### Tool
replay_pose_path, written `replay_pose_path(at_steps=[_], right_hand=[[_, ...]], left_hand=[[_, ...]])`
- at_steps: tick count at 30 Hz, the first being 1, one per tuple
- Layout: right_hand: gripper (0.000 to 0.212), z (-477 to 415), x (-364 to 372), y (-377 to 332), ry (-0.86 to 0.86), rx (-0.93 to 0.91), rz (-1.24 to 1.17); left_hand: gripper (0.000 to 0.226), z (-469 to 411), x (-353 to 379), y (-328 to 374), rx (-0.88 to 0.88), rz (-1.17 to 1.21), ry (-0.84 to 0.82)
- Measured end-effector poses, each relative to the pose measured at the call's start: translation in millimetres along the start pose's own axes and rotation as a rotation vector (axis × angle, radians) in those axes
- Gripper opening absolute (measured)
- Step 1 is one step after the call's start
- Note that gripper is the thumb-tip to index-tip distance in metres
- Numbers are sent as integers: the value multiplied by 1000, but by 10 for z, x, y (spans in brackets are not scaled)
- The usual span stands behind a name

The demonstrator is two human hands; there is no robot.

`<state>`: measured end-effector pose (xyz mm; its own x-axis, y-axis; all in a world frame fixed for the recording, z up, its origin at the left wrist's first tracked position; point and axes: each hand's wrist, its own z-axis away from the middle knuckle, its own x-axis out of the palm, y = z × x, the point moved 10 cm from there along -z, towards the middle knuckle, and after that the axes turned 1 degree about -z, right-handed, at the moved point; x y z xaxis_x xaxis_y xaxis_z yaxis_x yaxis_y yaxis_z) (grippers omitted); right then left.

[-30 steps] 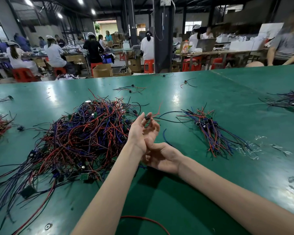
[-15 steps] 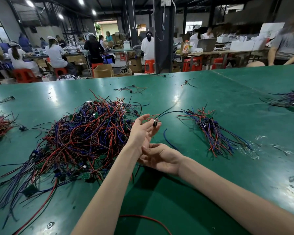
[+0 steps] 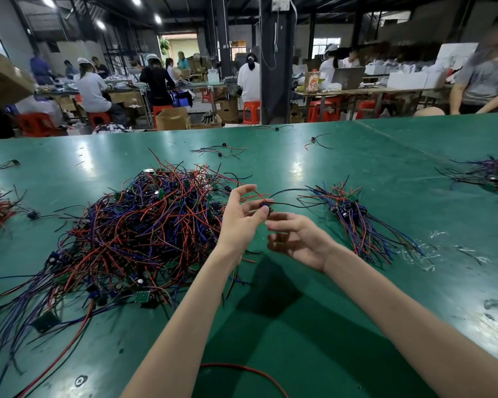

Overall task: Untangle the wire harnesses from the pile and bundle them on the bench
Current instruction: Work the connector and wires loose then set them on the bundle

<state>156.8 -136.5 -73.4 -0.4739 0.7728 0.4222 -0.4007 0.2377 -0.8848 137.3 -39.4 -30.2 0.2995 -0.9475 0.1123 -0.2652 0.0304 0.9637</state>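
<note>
One harness (image 3: 266,204) pinched in L hand (image 3: 239,222), R hand (image 3: 296,239) just beside it.

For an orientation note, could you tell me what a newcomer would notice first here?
The big tangled pile of red, blue and black wires, left of centre on the green bench. At centre, the left hand and right hand meet at one harness, with a tidier bundle to their right.

One desk (image 3: 357,173); two hands, left hand (image 3: 237,222) and right hand (image 3: 299,239); one large tangled pile (image 3: 144,225) left of the fingers (image 3: 242,192); one sorted bundle (image 3: 354,214) right of them; one harness (image 3: 266,205) pinched in the left fingers.
</note>
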Motion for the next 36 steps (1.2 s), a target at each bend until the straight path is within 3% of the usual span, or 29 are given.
replay_pose_path(at_steps=[3, 17, 24, 28, 29, 31, 33, 36], right_hand=[[11, -6, -135, -75, 54, -43, -56], [5, -82, -181, -85, 77, -170, -78], [11, -148, -267, -217, 149, -166, -144], [11, -579, -355, -756, 220, -162, -224], [20, -703, -348, -918, 201, -173, -277], [65, -928, -346, -1085, 151, -120, -347], [76, -1081, -311, -1018, 138, -31, -182], [50, -1149, -199, -796, 210, 8, 324]], left_hand=[[43, 6, 15, -36, 17, -104, -7], [40, 6, 78, -87, 0, -104, -73], [34, -17, -154, -208, -125, -94, 83], [32, -1, -265, -273, -200, -16, 148], [31, 1, -262, -271, -211, -9, 151], [29, 19, -240, -270, -225, -1, 145], [28, 27, -224, -284, -239, -12, 133], [28, 14, -243, -331, -266, -38, 142]])
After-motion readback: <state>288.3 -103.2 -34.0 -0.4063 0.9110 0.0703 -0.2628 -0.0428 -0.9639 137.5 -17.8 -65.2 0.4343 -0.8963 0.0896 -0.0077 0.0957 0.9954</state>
